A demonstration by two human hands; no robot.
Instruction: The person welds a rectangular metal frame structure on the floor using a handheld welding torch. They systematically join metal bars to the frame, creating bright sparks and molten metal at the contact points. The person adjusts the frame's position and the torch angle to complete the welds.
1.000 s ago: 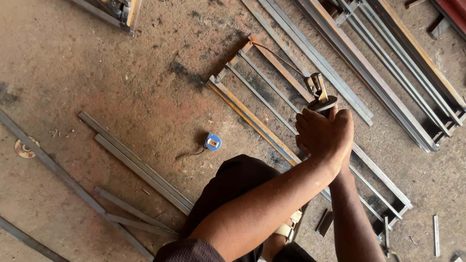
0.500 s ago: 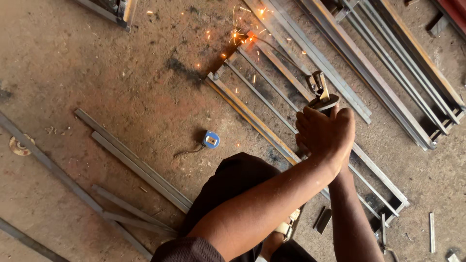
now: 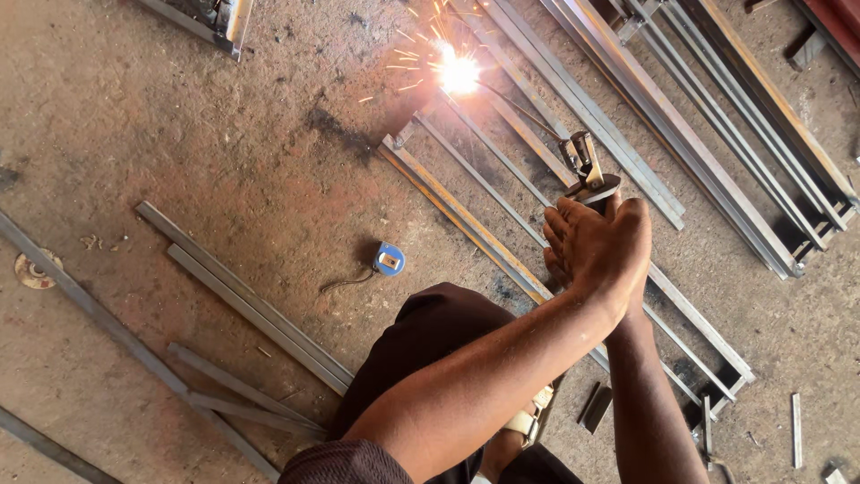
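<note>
Dark-trousered knee point(image 3: 430, 345) closest to the camera, both forearms reaching out over it. Sandal strap point(image 3: 528, 421) just right of the knee.

Left hand point(image 3: 596, 246) wrapped shut over the right hand point(image 3: 632, 296), both clenched together on the handle of the electrode holder point(image 3: 587, 175). Right hand is mostly covered by the left; its fingers aren't visible, so how it wraps the handle I cannot tell in detail. Holder's clamp head sticks up just beyond the knuckles, thin welding rod point(image 3: 520, 112) running from it up-left.

Hands sit directly above the steel frame point(image 3: 466, 215), a flat rectangle of angle bars lying diagonal on the concrete floor point(image 3: 179, 134). Rod tip meets the frame's far corner at the arc point(image 3: 459, 72): bright white flash, sparks spraying up and left.

Blue tape measure point(image 3: 388, 259) on the floor left of the frame, near its long edge, not touching. Loose flat bars point(image 3: 242, 300) further left of the frame, well apart. Stack of long steel sections point(image 3: 717, 134) right of the frame, running parallel.
</note>
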